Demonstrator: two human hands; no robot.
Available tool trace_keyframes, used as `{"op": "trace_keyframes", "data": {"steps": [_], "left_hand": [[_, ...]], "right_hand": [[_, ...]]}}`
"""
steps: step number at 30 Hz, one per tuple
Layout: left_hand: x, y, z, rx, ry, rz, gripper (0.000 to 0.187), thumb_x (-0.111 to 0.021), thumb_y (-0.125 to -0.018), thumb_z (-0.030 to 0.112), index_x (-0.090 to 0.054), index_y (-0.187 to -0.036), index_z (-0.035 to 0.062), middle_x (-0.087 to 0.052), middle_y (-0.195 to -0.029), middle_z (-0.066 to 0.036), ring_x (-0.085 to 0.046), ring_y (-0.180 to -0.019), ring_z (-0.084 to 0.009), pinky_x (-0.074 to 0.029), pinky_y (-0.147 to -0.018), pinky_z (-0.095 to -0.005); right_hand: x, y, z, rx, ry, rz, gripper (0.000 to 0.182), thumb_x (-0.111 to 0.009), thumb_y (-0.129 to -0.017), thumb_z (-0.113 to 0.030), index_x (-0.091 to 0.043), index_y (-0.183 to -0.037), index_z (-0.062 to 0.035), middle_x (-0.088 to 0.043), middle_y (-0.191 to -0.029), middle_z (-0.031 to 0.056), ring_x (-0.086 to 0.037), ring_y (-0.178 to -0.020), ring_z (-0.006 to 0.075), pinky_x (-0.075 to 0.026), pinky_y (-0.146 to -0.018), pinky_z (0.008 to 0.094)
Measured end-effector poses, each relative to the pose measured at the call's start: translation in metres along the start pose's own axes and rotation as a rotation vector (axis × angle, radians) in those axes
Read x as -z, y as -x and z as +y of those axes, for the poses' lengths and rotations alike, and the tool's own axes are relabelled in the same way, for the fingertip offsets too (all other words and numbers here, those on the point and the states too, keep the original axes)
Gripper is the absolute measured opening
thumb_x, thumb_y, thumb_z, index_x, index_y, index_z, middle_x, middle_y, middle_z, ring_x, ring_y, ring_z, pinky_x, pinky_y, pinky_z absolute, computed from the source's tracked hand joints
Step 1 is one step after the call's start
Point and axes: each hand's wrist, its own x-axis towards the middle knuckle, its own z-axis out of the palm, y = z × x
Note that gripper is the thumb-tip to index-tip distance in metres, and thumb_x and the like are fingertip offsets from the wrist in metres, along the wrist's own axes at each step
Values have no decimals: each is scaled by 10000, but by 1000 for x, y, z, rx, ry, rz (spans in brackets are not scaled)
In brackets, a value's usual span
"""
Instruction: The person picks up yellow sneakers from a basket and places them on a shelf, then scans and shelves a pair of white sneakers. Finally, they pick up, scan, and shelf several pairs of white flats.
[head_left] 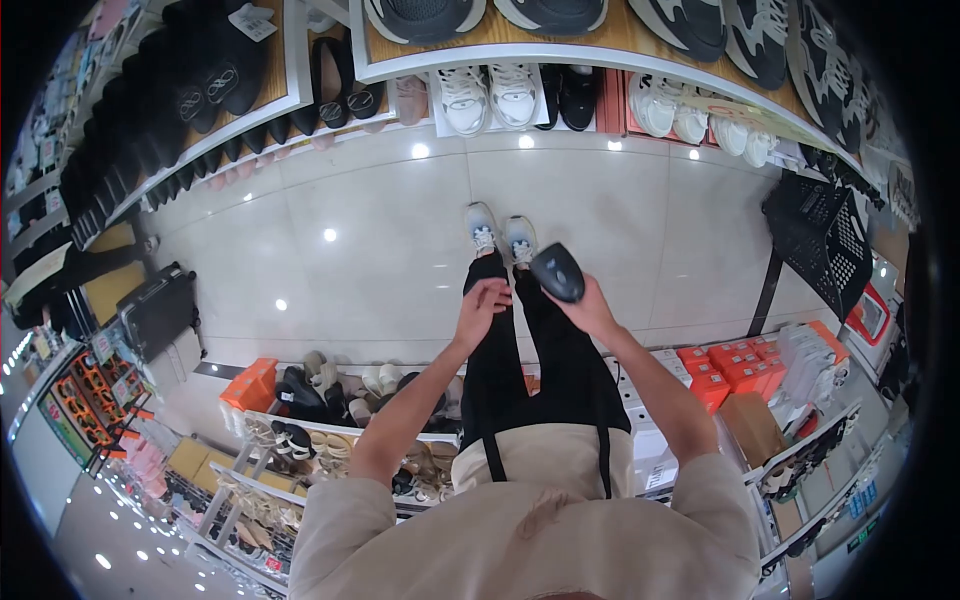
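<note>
My right hand [594,308] is closed around a dark, rounded handheld device that looks like a barcode scanner [557,272], held out in front of my right thigh. The scanner's handle is mostly hidden by my fingers. To the left, my left hand [484,308] hovers over my other thigh with its fingers loosely bent and apart, holding nothing. Beyond both hands, my light sneakers [481,227] stand on the tiled floor. White sneakers [487,98] sit on the lower shelf ahead of me.
Shoe shelves [420,68] run across the front. A black perforated basket [822,245] is on the right, with orange shoeboxes [745,365] behind it. A dark suitcase [158,310] stands at left. Behind me are racks of shoes [330,445].
</note>
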Motion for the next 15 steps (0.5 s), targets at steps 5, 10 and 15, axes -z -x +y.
{"op": "trace_keyframes", "data": {"steps": [5,10,15], "left_hand": [[15,-88,96,-505,-470,280,344,-674,-955,179,-584,-1220,-22,-670,-1149,-162,-641,-1062,-249,-514,-919,-351],[26,-206,186,-3,-172,370,672,-776,-876,402,-510,-1298,-48,-639,-1135,-148,-659,-1061,-258,-548,-864,-376],[15,-250,186,120,236,218,543,-764,-898,407,-583,-1238,24,-622,-1208,-132,-613,-1152,-267,-533,-982,-452]], "right_hand": [[-8,55,-28,12,-45,-91,472,-770,-790,-64,-604,-1221,33,-714,-1047,179,-693,-958,241,-523,-875,347],[-19,66,-67,122,-118,-91,552,-748,-765,-10,-580,-1290,29,-706,-1094,171,-682,-1008,211,-511,-921,324],[-17,72,-67,129,-224,-22,555,-735,-760,15,-581,-1294,20,-704,-1098,129,-662,-1002,169,-503,-917,300]]}}
